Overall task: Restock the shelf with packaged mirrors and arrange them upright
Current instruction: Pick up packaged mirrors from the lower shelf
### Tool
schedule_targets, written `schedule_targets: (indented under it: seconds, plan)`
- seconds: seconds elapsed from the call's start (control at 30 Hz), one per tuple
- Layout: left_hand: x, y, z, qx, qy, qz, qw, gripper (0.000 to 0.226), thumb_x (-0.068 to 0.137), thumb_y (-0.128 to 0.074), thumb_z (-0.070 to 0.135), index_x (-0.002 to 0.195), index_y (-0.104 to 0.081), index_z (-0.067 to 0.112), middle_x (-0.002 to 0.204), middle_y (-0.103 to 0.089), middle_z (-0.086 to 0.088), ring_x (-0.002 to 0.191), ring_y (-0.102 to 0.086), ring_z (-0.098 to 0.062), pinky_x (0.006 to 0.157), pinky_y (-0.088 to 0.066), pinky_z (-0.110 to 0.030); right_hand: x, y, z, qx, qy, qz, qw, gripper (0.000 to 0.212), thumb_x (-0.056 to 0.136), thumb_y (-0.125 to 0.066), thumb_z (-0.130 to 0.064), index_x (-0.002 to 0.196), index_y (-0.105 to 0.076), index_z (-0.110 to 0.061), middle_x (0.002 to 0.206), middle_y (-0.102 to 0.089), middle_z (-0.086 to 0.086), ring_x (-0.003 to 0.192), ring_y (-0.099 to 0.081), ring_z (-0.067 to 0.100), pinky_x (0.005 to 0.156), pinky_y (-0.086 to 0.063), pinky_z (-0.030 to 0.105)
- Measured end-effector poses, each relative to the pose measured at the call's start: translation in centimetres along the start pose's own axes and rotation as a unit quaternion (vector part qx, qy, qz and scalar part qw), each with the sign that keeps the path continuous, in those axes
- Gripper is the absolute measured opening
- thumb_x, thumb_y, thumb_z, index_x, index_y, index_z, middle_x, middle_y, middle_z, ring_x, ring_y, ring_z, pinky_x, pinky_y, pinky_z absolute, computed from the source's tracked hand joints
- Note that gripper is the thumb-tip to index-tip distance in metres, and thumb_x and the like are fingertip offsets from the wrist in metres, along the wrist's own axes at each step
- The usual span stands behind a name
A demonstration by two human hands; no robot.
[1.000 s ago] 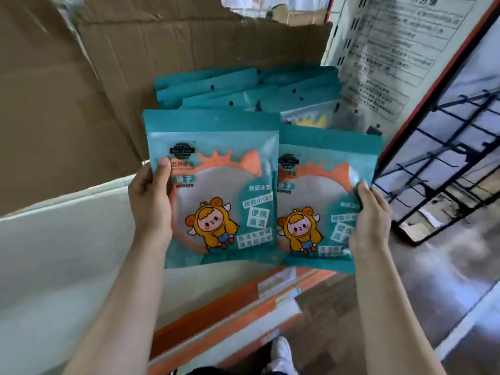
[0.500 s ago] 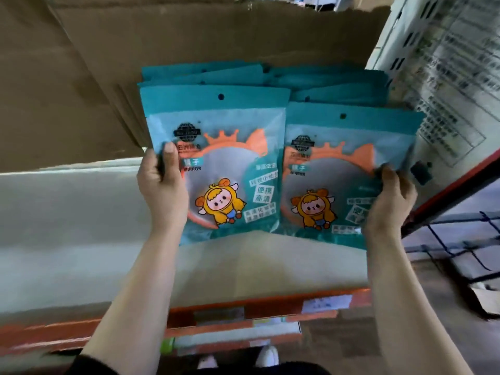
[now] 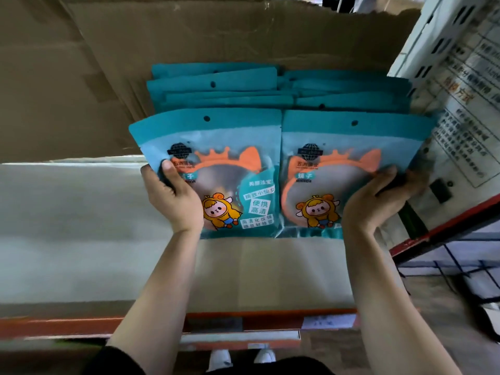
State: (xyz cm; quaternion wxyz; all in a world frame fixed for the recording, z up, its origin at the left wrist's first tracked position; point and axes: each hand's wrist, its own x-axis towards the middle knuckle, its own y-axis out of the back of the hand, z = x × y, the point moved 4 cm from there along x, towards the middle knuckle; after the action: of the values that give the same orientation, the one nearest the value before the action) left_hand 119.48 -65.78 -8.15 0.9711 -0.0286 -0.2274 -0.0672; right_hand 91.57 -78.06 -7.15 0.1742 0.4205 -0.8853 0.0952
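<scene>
Two-hand hold | left hand (image 3: 173, 198) pinches left mirror pack (image 3: 232, 161) at edge | right hand (image 3: 374, 204) pinches right mirror pack (image 3: 349, 155) at edge | both upright, side by side, centre frame, on shelf (image 3: 81, 228) | more packs (image 3: 216, 83) behind

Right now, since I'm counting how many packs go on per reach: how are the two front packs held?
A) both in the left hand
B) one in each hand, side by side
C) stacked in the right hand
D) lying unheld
B: the left hand grips the left pack and the right hand grips the right pack, side by side.
</scene>
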Motion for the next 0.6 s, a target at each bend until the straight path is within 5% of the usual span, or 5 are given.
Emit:
schedule_targets:
  seconds: [0.17,0.3,0.4,0.5,0.6]
  plan:
    - [-0.3,0.2,0.4,-0.044,0.013,-0.037,0.998,0.037,0.096,-0.049,0.014,0.110,-0.039,-0.018,0.103,-0.059,-0.022,0.086,-0.059,-0.012,0.073,-0.041,-0.004,-0.6,-0.9,1.5,-0.004,-0.012,-0.051,0.999,0.055,0.095,-0.047,-0.024,0.128,-0.034,0.017,0.127,-0.048,0.027,0.114,-0.047,0.022,0.093,-0.037,0.008]
    - [-1.0,0.9,-1.1,0.010,-0.009,-0.127,0.992,0.087,0.080,-0.064,0.053,0.140,-0.024,0.005,0.138,-0.041,-0.017,0.126,-0.045,-0.020,0.101,-0.044,-0.041,-2.0,-1.0,2.7,-0.082,0.035,-0.106,0.990,0.080,0.079,-0.069,-0.030,0.138,-0.029,0.005,0.135,-0.039,0.025,0.126,-0.040,0.037,0.105,-0.037,0.049]
    - [-1.9,1.4,-1.1,0.132,-0.082,-0.177,0.972,0.116,0.062,-0.068,0.068,0.145,-0.016,0.007,0.143,-0.029,-0.009,0.134,-0.026,-0.022,0.110,-0.027,-0.047,-3.7,-0.9,1.9,-0.111,0.066,-0.162,0.978,0.094,0.065,-0.075,-0.037,0.139,-0.019,-0.022,0.141,-0.029,0.023,0.128,-0.031,0.032,0.108,-0.029,0.045]
    - [-3.0,0.9,-0.7,0.202,-0.075,-0.292,0.932,0.127,0.047,-0.067,0.075,0.144,-0.002,0.024,0.150,-0.021,-0.024,0.139,-0.017,-0.036,0.110,-0.015,-0.044,-5.0,0.1,2.0,-0.173,0.081,-0.200,0.961,0.107,0.059,-0.076,-0.042,0.145,-0.020,-0.015,0.148,-0.021,0.025,0.136,-0.021,0.041,0.111,-0.019,0.052]
    - [-3.3,1.1,-0.9,0.239,-0.074,-0.346,0.904,0.134,0.047,-0.083,0.059,0.145,0.004,0.031,0.152,-0.013,-0.023,0.142,-0.011,-0.034,0.113,-0.012,-0.046,-5.6,0.9,2.4,-0.228,0.055,-0.241,0.942,0.119,0.057,-0.087,-0.035,0.150,-0.016,-0.014,0.154,-0.009,0.024,0.142,-0.008,0.042,0.115,-0.008,0.056]
